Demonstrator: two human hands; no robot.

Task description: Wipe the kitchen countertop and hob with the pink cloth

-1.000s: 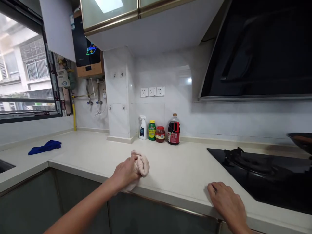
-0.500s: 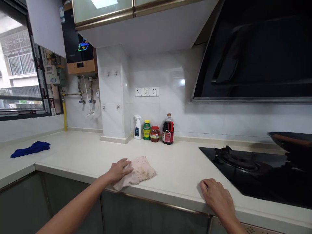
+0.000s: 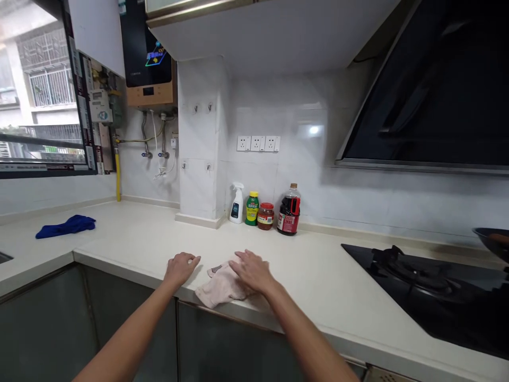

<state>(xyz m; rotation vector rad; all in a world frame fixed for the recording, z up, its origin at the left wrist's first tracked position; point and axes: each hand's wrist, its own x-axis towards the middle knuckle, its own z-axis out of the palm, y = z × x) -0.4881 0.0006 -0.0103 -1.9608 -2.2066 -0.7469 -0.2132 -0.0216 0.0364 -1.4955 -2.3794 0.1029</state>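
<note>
We see a pale pink cloth point(image 3: 220, 286) lying rumpled on the cream counter point(image 3: 318, 276), close to its front edge. Our right hand point(image 3: 251, 270) rests flat on the cloth's right half, fingers spread and palm down, pressing rather than gripping; nothing is clasped in it. Our left hand point(image 3: 180, 267) sits on the bare counter at about nine o'clock from the cloth, just beside it and not touching, loosely open and holding nothing.

At about twelve o'clock from the cloth, against the tiled wall, stand a white spray bottle point(image 3: 237, 203), a green-labelled jar point(image 3: 252, 209), a red-lidded jar point(image 3: 265, 216) and a dark sauce bottle point(image 3: 289, 210) in a row. A blue cloth point(image 3: 66, 226) lies well apart at about ten o'clock, and the black gas hob point(image 3: 421, 286) spreads at about three o'clock, with a dark pan point(image 3: 493, 241) at the frame's edge.

As we judge it, the wiping is somewhere in its middle: the counter round the cloth looks clean and free of marks, though the glare makes fine smears hard to rule out. The stretch toward the hob and the corner by the bottles may still want a pass.
</note>
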